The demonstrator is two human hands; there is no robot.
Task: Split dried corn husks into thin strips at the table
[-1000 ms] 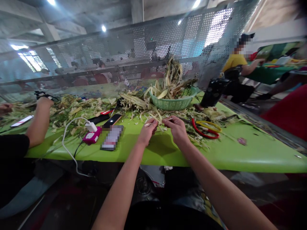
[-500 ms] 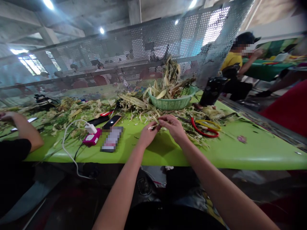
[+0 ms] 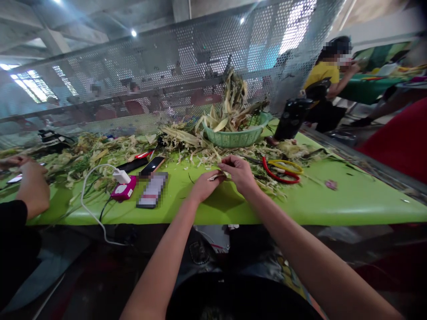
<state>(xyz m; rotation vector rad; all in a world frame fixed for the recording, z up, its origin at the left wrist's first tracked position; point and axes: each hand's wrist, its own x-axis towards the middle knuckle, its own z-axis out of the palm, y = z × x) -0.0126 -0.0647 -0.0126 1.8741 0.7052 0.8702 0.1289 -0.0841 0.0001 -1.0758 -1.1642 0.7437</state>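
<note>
My left hand (image 3: 204, 186) and my right hand (image 3: 238, 172) meet over the green table (image 3: 350, 206), both pinching a thin pale strip of corn husk (image 3: 216, 176) between their fingertips. Loose husk scraps (image 3: 207, 153) lie scattered just beyond my hands. A green basket (image 3: 236, 137) heaped with husks stands behind them. Red-handled scissors (image 3: 278, 174) and yellow-handled ones (image 3: 287, 165) lie right of my right hand.
Left of my hands lie a phone (image 3: 152, 166), a blurred flat item (image 3: 152, 191) and a pink charger (image 3: 123, 190) with a white cable. Another person's hand (image 3: 31, 189) works at far left. A perforated metal screen (image 3: 173, 75) backs the table. A person in yellow (image 3: 325, 73) sits far right.
My hands have drawn closer together and slightly nearer to me, both now gripping the husk strip. The person at left pulled an arm back toward the table's near edge.
</note>
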